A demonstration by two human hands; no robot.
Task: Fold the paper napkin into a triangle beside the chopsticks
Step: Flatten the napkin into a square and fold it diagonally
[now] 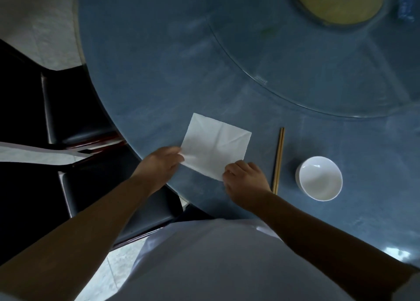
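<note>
Right hand [246,179] at near corner of paper napkin [216,145], fingers pinched on it. Left hand [162,164] at left corner, fingers closed on the edge. Napkin flat and unfolded on blue worktop [159,73], creased, just left of chopsticks [279,158]; white bowl [320,178] beyond those. Glass turntable [318,69] farther back. Step judged: start of diagonal fold. Next: carry one corner onto opposite corner, press crease.

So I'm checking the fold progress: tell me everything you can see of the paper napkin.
The paper napkin is white, thin and creased, lying flat and unfolded as a rough square, turned diagonally on the blue table. The left hand holds its left corner, the right hand its near corner. The chopsticks lie apart to its right.
</note>
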